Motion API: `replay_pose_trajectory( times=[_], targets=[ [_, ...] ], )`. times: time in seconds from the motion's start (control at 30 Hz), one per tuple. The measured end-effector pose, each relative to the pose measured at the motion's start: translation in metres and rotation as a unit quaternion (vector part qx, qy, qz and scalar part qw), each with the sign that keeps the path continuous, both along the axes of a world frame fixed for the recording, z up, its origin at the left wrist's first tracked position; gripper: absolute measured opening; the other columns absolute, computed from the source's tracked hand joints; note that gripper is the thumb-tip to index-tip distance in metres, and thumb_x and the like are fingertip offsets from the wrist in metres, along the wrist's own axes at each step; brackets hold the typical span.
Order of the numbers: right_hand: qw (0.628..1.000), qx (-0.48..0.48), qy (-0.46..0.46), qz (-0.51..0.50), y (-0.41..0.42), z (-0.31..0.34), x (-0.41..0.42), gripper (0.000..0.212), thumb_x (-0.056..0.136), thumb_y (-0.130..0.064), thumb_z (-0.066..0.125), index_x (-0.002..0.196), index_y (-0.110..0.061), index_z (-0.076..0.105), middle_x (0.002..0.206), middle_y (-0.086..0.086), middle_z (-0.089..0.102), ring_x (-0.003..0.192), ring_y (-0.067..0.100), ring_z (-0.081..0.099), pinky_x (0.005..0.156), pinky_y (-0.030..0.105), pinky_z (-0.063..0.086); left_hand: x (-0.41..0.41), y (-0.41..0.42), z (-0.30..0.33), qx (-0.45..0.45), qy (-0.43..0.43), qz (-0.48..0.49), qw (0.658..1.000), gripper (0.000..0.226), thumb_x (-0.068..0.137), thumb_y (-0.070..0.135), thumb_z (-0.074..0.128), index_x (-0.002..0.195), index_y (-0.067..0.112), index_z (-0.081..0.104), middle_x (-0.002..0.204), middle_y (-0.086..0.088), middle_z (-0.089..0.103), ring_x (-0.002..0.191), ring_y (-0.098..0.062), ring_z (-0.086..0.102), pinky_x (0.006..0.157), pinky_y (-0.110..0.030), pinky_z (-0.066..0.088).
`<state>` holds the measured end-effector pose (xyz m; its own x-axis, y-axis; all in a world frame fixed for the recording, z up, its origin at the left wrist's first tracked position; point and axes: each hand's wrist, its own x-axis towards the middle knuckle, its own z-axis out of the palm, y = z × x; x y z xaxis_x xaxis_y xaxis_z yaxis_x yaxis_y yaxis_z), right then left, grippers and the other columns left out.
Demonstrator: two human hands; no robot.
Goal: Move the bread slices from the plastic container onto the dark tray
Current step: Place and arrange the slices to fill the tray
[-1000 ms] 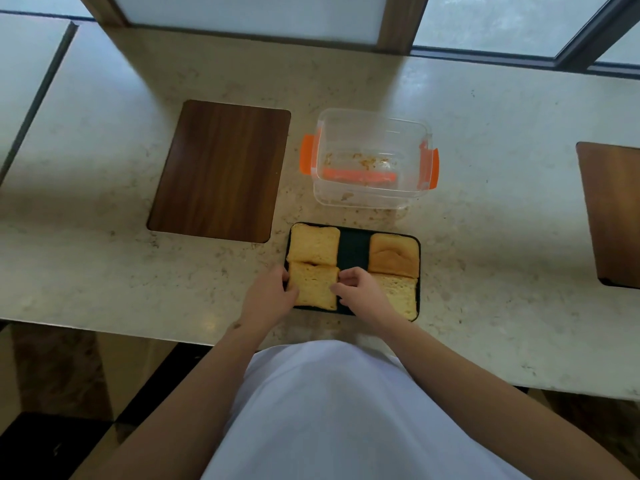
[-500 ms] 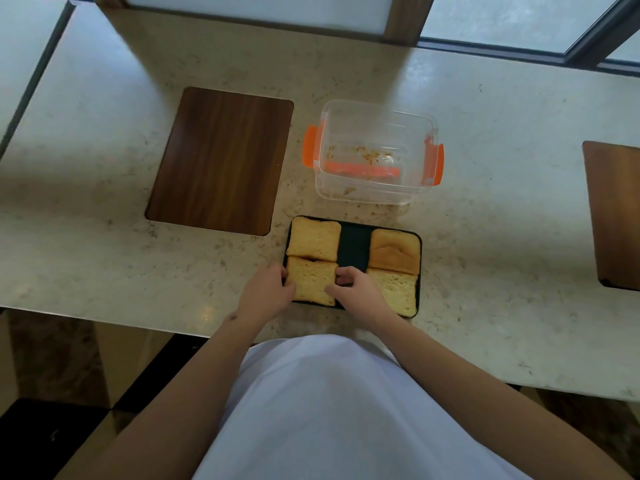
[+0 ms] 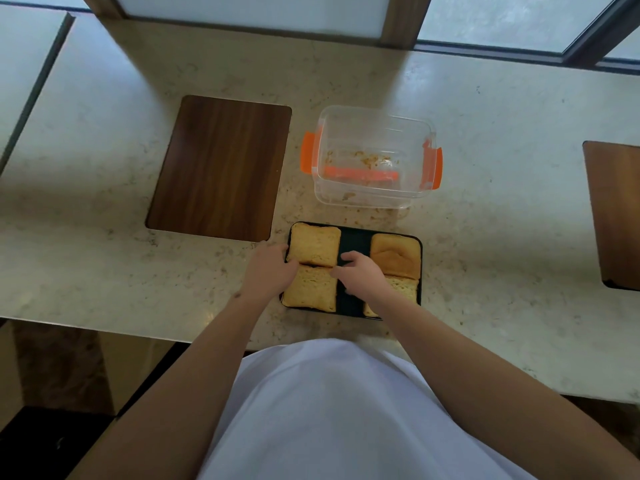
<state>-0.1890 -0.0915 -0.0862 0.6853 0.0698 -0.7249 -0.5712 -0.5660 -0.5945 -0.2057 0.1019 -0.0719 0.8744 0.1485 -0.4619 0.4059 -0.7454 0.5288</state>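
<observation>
The dark tray (image 3: 354, 241) lies on the counter just in front of me. Several bread slices lie flat on it: far left (image 3: 313, 244), near left (image 3: 309, 291), far right (image 3: 396, 254), and near right (image 3: 405, 288), the last partly hidden under my right wrist. My left hand (image 3: 272, 270) touches the left edge where the two left slices meet. My right hand (image 3: 360, 276) has curled fingers at their right edge, over the tray's bare middle strip. Whether either hand grips a slice is unclear. The clear plastic container (image 3: 363, 199) with orange latches stands behind the tray and holds only crumbs.
A dark wooden board (image 3: 221, 168) lies to the left of the container, and another (image 3: 614, 216) at the right edge of view. A window frame runs along the back of the stone counter (image 3: 502, 237). The counter's front edge is right below the tray.
Both hands have slid from the sides of the near left slice farther away from me, to the seam between the two left slices. The slices stay flat on the tray.
</observation>
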Motion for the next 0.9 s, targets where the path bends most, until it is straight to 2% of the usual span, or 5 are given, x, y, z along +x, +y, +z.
replay_pose_trajectory(
  times=[0.27,0.4,0.6,0.73,0.9],
  targets=[
    [1.0,0.003,0.013,-0.019,0.005,-0.003,0.005,0.064,0.087,-0.029,0.069,0.146,-0.015,0.047,0.104,-0.006,0.06,0.092,0.011,0.06,0.09,0.04,0.058,0.005,0.0,-0.006,0.005,0.01,0.011,1.0,0.043,0.093,0.026,0.055,0.131,0.007,0.063,0.123,-0.021,0.056,0.112,-0.033,0.055,0.095,-0.044,0.046],
    [1.0,0.004,-0.002,-0.02,0.006,-0.004,0.004,0.06,0.089,-0.026,0.067,0.145,-0.015,0.05,0.113,-0.005,0.06,0.101,0.014,0.06,0.092,0.039,0.056,0.005,-0.003,-0.005,-0.019,-0.002,0.011,1.0,0.037,0.09,0.036,0.057,0.113,0.011,0.071,0.091,-0.01,0.065,0.078,-0.019,0.056,0.071,-0.035,0.046],
    [1.0,0.006,-0.012,-0.026,0.003,-0.005,0.001,0.056,0.089,-0.026,0.065,0.143,-0.015,0.052,0.111,-0.004,0.065,0.097,0.013,0.062,0.087,0.036,0.057,0.007,-0.006,-0.008,-0.038,0.003,0.032,0.999,0.036,0.086,0.032,0.063,0.113,0.009,0.07,0.074,0.001,0.06,0.067,-0.011,0.054,0.063,-0.031,0.045],
    [0.999,-0.005,-0.025,-0.023,0.001,-0.005,0.0,0.056,0.089,-0.027,0.065,0.142,-0.015,0.053,0.127,0.0,0.065,0.102,0.012,0.056,0.075,0.025,0.044,0.009,-0.012,-0.008,-0.012,0.023,0.004,1.0,0.059,0.087,0.041,0.06,0.132,0.004,0.06,0.117,-0.01,0.065,0.098,-0.022,0.062,0.081,-0.035,0.05],
    [0.999,-0.016,-0.026,-0.022,-0.002,-0.001,0.0,0.055,0.088,-0.029,0.065,0.141,-0.016,0.054,0.116,-0.005,0.063,0.09,0.008,0.059,0.068,0.023,0.045,0.011,-0.018,-0.009,0.004,0.009,-0.02,1.0,0.025,0.085,0.042,0.059,0.092,0.019,0.054,0.094,-0.001,0.052,0.085,-0.019,0.052,0.078,-0.04,0.048]
  ],
)
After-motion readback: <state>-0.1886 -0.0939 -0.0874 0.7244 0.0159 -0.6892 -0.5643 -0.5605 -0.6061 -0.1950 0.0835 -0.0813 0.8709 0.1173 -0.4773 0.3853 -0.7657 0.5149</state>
